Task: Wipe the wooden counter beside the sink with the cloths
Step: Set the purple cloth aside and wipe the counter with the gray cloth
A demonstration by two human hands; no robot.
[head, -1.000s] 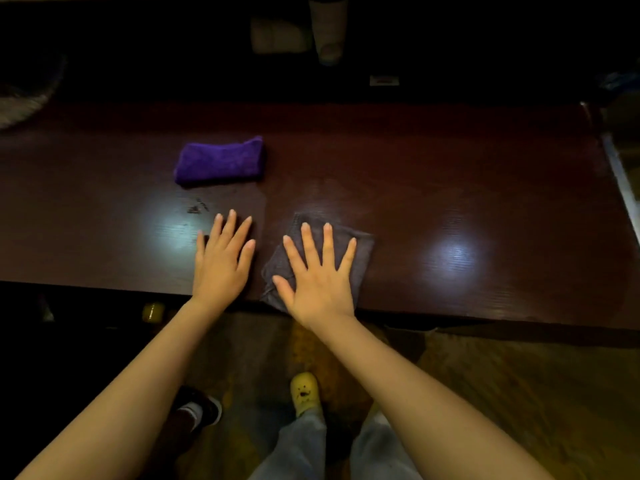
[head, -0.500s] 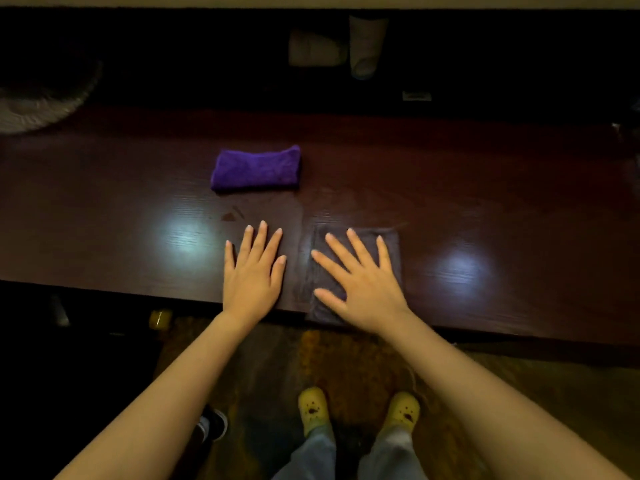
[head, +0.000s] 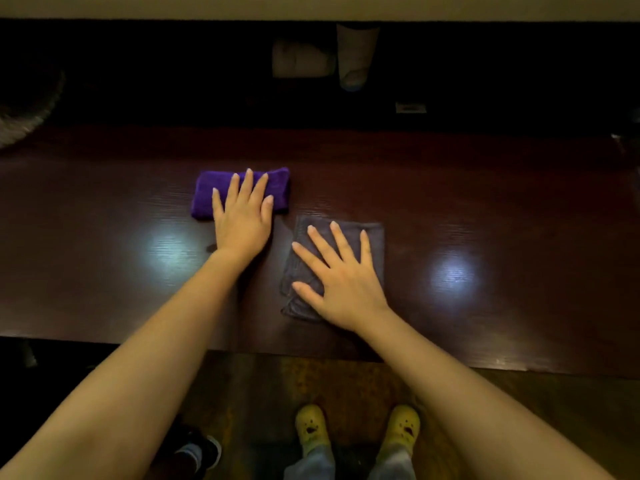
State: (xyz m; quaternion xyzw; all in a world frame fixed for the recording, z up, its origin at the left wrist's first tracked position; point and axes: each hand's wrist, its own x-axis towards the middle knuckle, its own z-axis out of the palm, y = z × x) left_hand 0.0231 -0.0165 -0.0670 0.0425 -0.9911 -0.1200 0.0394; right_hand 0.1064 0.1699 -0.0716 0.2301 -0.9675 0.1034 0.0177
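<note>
Left hand (head: 242, 216): grip open, palm flat, fingers spread; the fingers rest on the folded purple cloth (head: 207, 197), which lies under and beyond the fingertips, extending to both sides of them; the heel of the palm sits on the bare tabletop (head: 502, 209). Right hand (head: 343, 282): grip open, palm flat, fingers fanned; the grey cloth (head: 375, 244) lies directly beneath it, flat on the tabletop, projecting past the fingertips and to the thumb side; the two cloths lie near each other, not touching. Yellow shoes (head: 311, 427) stand on the floor below the tabletop's near edge.
</note>
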